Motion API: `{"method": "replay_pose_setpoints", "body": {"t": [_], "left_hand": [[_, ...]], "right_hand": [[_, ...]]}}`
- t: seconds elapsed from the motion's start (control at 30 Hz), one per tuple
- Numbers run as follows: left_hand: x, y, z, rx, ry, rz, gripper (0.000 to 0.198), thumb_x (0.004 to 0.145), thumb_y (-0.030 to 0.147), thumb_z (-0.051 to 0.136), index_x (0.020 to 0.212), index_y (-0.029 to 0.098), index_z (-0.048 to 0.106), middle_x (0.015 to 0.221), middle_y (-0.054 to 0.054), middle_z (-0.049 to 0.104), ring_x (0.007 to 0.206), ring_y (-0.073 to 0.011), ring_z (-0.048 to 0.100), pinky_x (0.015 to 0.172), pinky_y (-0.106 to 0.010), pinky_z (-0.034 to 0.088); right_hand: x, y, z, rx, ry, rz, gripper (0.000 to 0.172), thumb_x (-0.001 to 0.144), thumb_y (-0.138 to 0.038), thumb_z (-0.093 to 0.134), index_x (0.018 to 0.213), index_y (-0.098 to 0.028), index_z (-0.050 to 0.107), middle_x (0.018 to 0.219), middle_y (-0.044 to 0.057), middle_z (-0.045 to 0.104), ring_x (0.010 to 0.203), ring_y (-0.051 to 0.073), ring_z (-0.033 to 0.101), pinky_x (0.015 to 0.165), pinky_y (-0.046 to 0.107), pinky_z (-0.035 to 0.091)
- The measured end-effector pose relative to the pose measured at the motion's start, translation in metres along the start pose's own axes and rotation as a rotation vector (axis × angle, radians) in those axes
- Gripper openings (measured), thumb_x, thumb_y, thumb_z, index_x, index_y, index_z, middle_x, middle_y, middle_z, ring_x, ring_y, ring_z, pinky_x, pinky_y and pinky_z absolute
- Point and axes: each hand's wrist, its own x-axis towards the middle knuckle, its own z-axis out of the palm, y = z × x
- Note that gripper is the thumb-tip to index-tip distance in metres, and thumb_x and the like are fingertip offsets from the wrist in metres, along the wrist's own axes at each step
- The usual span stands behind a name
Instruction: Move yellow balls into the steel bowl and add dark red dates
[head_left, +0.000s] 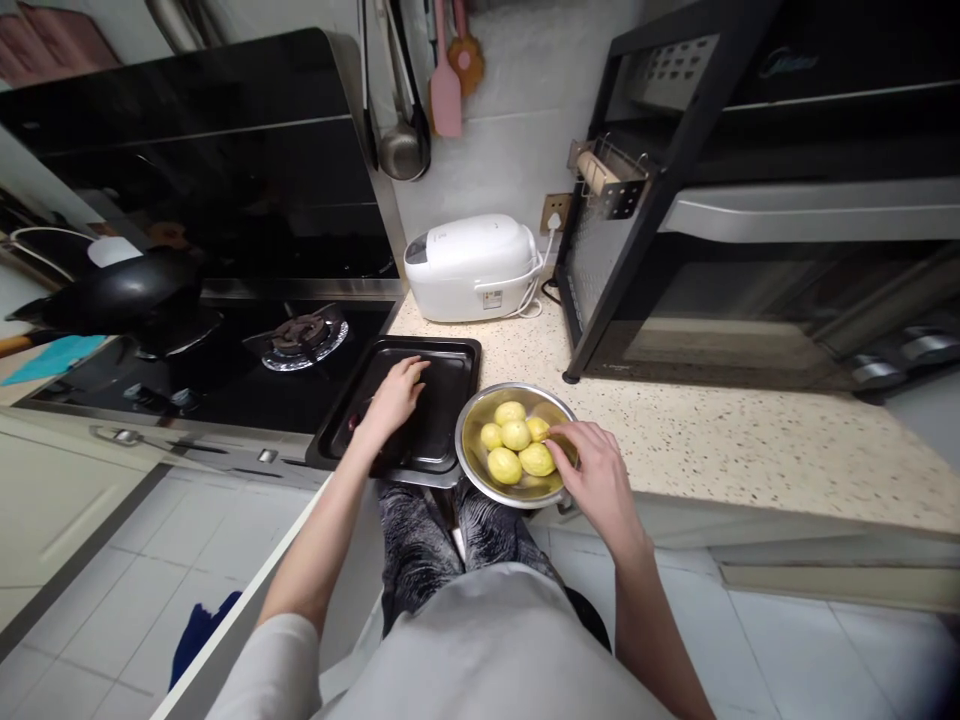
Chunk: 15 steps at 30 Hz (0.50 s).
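A steel bowl [474, 468] holds several peeled yellow potatoes [515, 434] at the counter's front edge. Over its right rim reaches my right hand [596, 475], thumb and fingertips at a potato on the right side of the pile; whether it grips that potato is hard to tell. To the left, a black baking tray [442, 385] lies partly over the hob's edge. My left hand [397, 395] is above the tray with its fingers apart and holds nothing. A small dark red item [352, 422] shows near the tray's left side, partly hidden by my left wrist.
Behind the tray and bowl stands a white rice cooker [476, 270]. The gas hob [300, 338] with a black wok [142, 290] is at left. A black rack [611, 300] holding an oven [780, 300] rises at right. Utensils, including a ladle [403, 152], hang on the wall.
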Motion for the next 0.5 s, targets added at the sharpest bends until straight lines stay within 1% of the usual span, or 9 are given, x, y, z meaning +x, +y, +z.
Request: {"method": "replay_pose_setpoints", "body": {"t": [0.07,0.1,0.2,0.27,0.37,0.43,0.5], "left_hand": [[0.008,-0.020,0.000,0.086,-0.090,-0.065,0.045,0.095,0.008,0.053,0.139,0.015,0.060,0.152,-0.017,0.054,0.141,-0.0311,0.053,0.119,-0.050,0.045],[0.011,-0.027,0.001,0.114,-0.125,-0.079,0.045,0.095,0.008,0.052,0.138,0.015,0.060,0.152,-0.017,0.054,0.141,-0.0312,0.053,0.118,-0.050,0.046],[0.018,-0.035,0.003,0.148,-0.170,-0.080,0.041,0.093,0.006,0.051,0.131,0.016,0.065,0.143,-0.015,0.059,0.132,-0.0301,0.059,0.113,-0.049,0.050],[0.020,-0.034,0.004,0.153,-0.165,-0.079,0.039,0.091,0.004,0.052,0.124,0.017,0.068,0.134,-0.015,0.062,0.124,-0.0298,0.063,0.109,-0.048,0.053],[0.022,-0.032,0.003,0.153,-0.145,-0.083,0.035,0.086,0.002,0.057,0.116,0.016,0.070,0.123,-0.014,0.063,0.114,-0.0310,0.065,0.102,-0.048,0.057],[0.022,-0.027,0.002,0.150,-0.126,-0.082,0.034,0.085,0.004,0.060,0.115,0.016,0.070,0.120,-0.014,0.061,0.111,-0.0314,0.065,0.099,-0.047,0.058],[0.021,-0.017,-0.001,0.121,-0.084,-0.062,0.034,0.087,0.008,0.062,0.119,0.018,0.068,0.120,-0.013,0.060,0.110,-0.0300,0.065,0.100,-0.047,0.057]], "right_hand": [[0.000,-0.001,0.000,0.003,-0.012,0.008,0.014,0.103,-0.028,0.051,0.103,-0.022,0.065,0.104,0.009,0.074,0.101,0.028,0.065,0.092,0.045,0.047],[0.000,-0.002,0.001,0.005,-0.017,0.010,0.014,0.103,-0.027,0.051,0.103,-0.022,0.065,0.105,0.009,0.074,0.102,0.028,0.065,0.093,0.045,0.047],[0.000,-0.004,0.002,0.017,-0.025,0.008,0.015,0.103,-0.026,0.051,0.105,-0.022,0.065,0.108,0.009,0.074,0.105,0.029,0.065,0.094,0.045,0.047],[0.000,-0.004,0.002,0.022,-0.026,0.005,0.015,0.103,-0.026,0.051,0.106,-0.021,0.065,0.109,0.009,0.075,0.107,0.029,0.066,0.095,0.045,0.047],[0.001,-0.004,0.001,0.026,-0.023,0.005,0.016,0.103,-0.026,0.050,0.107,-0.022,0.066,0.111,0.010,0.075,0.107,0.029,0.066,0.095,0.046,0.048],[0.001,-0.003,0.000,0.027,-0.018,0.007,0.017,0.103,-0.026,0.050,0.109,-0.022,0.066,0.112,0.010,0.075,0.108,0.029,0.066,0.095,0.047,0.048],[0.000,-0.002,0.001,0.026,-0.016,0.008,0.018,0.103,-0.026,0.050,0.110,-0.023,0.066,0.113,0.010,0.075,0.109,0.030,0.066,0.097,0.047,0.048]]}}
